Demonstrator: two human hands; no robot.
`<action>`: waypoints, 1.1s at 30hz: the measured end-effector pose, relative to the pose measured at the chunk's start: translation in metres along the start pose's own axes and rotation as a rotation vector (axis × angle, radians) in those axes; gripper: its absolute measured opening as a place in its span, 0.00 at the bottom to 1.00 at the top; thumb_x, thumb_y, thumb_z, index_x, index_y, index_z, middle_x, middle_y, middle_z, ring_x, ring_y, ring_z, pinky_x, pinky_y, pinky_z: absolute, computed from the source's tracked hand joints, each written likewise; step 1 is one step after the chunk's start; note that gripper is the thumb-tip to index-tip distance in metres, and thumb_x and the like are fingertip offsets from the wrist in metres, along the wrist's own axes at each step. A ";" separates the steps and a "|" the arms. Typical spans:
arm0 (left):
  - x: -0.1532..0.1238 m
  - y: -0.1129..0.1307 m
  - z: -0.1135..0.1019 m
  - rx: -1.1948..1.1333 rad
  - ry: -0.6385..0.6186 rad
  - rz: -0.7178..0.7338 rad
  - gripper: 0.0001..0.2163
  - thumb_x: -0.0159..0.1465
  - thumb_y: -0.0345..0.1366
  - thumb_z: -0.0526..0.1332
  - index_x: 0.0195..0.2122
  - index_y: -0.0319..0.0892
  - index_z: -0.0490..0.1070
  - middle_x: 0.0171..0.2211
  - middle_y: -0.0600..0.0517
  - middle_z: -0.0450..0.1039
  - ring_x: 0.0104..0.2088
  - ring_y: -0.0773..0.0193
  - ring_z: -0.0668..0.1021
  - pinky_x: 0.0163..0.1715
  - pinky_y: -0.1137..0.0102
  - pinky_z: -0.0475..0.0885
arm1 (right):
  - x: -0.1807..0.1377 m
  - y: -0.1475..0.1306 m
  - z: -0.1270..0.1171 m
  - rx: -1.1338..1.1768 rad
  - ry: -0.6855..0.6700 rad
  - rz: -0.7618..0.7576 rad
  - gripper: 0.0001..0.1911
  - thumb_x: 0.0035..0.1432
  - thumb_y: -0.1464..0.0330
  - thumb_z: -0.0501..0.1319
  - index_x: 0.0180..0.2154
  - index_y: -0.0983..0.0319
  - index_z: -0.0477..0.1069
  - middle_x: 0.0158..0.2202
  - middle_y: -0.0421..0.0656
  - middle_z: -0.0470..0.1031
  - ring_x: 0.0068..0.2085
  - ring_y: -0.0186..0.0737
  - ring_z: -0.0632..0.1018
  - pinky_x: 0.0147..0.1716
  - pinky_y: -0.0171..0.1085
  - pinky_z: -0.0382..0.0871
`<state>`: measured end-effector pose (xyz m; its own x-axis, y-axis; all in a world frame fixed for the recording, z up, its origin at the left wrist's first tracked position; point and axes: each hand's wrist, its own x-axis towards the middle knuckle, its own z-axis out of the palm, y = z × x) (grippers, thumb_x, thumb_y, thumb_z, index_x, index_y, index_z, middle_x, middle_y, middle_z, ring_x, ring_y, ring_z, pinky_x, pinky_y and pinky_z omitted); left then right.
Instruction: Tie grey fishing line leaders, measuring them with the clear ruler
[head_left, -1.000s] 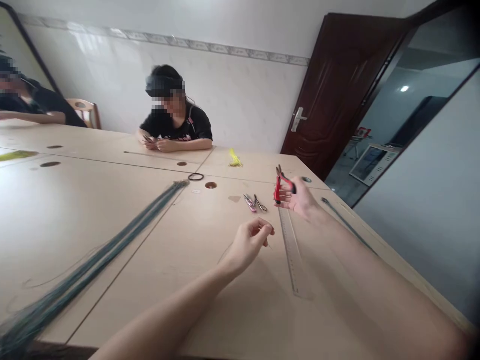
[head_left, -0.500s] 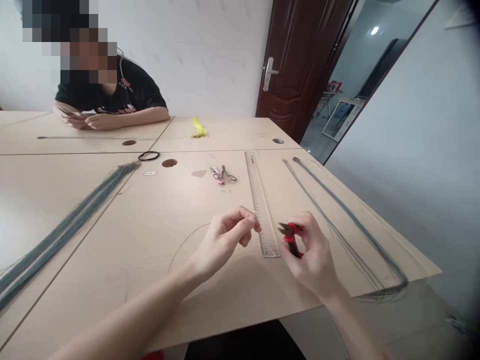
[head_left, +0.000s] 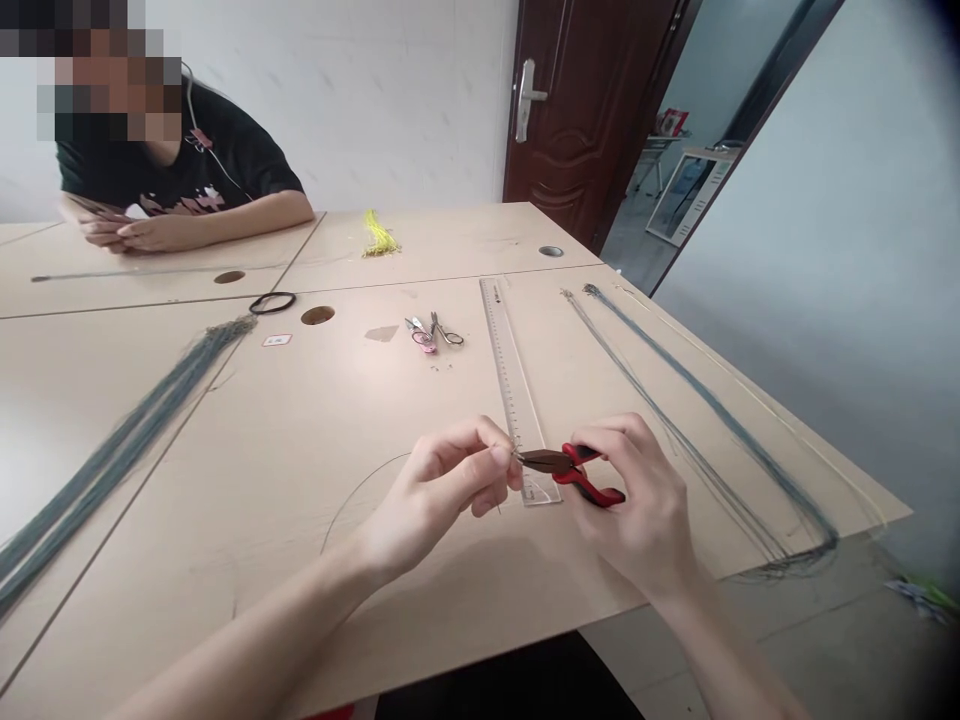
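"How's your left hand [head_left: 441, 490] set?"

"I have it low over the table [head_left: 285, 420], forearm slanting in from my lower left, back of the hand turned up. My fingers curl inward and my thumb presses against my index finger in a tight pinch. A thin cord [head_left: 346, 497] is in that pinch: one part arcs over the tabletop behind my hand, and a short end hangs below my fingers."

"And the right?"

"My right hand [head_left: 641, 510] faces it from the other side, wrist bent so that the fingers point back toward the left. It's wrapped around red-handled pliers [head_left: 574, 465], fingers over the upper handle, the lower handle down near my thumb. The handles stand somewhat apart."

"Where does the tool's nose end up?"

"Right at my left fingertips, pointing left, nearly level, above the near end of the clear ruler [head_left: 515, 385]. Something tiny sits there, too small to make out, and I can't tell whether the tips are biting on it."

"What's beyond your hands?"

"Scissors [head_left: 444, 332] beside pink-handled snips [head_left: 424, 345], left of the ruler. To its right, a bluish strand bundle [head_left: 701, 392] runs toward the table's edge."
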<state>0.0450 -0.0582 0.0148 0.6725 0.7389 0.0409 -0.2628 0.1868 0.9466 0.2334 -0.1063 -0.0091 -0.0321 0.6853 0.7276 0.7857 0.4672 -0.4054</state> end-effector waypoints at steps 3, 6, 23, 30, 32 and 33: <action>0.000 -0.001 -0.001 -0.013 -0.009 0.004 0.08 0.66 0.37 0.58 0.29 0.42 0.67 0.26 0.56 0.65 0.24 0.72 0.61 0.28 0.70 0.56 | 0.000 0.000 -0.001 -0.004 -0.009 0.000 0.11 0.52 0.79 0.60 0.37 0.61 0.67 0.33 0.42 0.67 0.35 0.35 0.71 0.35 0.35 0.68; 0.000 -0.002 -0.001 -0.018 -0.017 0.002 0.09 0.66 0.38 0.58 0.29 0.42 0.67 0.25 0.56 0.63 0.24 0.71 0.61 0.28 0.70 0.55 | -0.001 0.000 -0.002 -0.010 -0.017 0.002 0.10 0.53 0.78 0.60 0.38 0.61 0.67 0.33 0.43 0.67 0.36 0.35 0.72 0.36 0.36 0.68; 0.002 -0.004 -0.002 0.029 -0.003 0.013 0.09 0.67 0.37 0.56 0.29 0.42 0.66 0.23 0.56 0.60 0.24 0.70 0.60 0.27 0.68 0.54 | -0.002 0.000 -0.002 0.033 -0.065 0.034 0.10 0.53 0.79 0.60 0.38 0.62 0.69 0.33 0.41 0.69 0.33 0.31 0.71 0.33 0.31 0.67; 0.002 -0.006 -0.001 0.154 0.020 0.094 0.11 0.69 0.36 0.53 0.29 0.42 0.63 0.23 0.56 0.59 0.25 0.68 0.61 0.27 0.68 0.58 | -0.004 -0.002 0.000 0.100 -0.129 0.116 0.12 0.53 0.77 0.61 0.40 0.59 0.68 0.31 0.38 0.69 0.28 0.28 0.67 0.27 0.29 0.65; 0.001 -0.006 0.001 0.240 0.066 0.197 0.11 0.69 0.36 0.52 0.28 0.42 0.63 0.25 0.54 0.60 0.28 0.66 0.64 0.31 0.67 0.61 | -0.005 -0.003 -0.001 0.121 -0.147 0.162 0.13 0.53 0.76 0.61 0.40 0.58 0.67 0.30 0.37 0.67 0.26 0.29 0.65 0.24 0.29 0.64; 0.000 -0.005 0.001 0.287 0.094 0.272 0.11 0.69 0.36 0.53 0.27 0.42 0.64 0.26 0.53 0.61 0.30 0.65 0.65 0.34 0.66 0.62 | -0.006 -0.002 -0.001 0.129 -0.154 0.186 0.13 0.52 0.76 0.61 0.40 0.58 0.67 0.29 0.36 0.65 0.25 0.29 0.65 0.22 0.29 0.63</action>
<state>0.0474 -0.0599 0.0103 0.5355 0.7950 0.2852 -0.2097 -0.2019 0.9567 0.2321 -0.1119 -0.0119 0.0042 0.8383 0.5452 0.7022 0.3857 -0.5985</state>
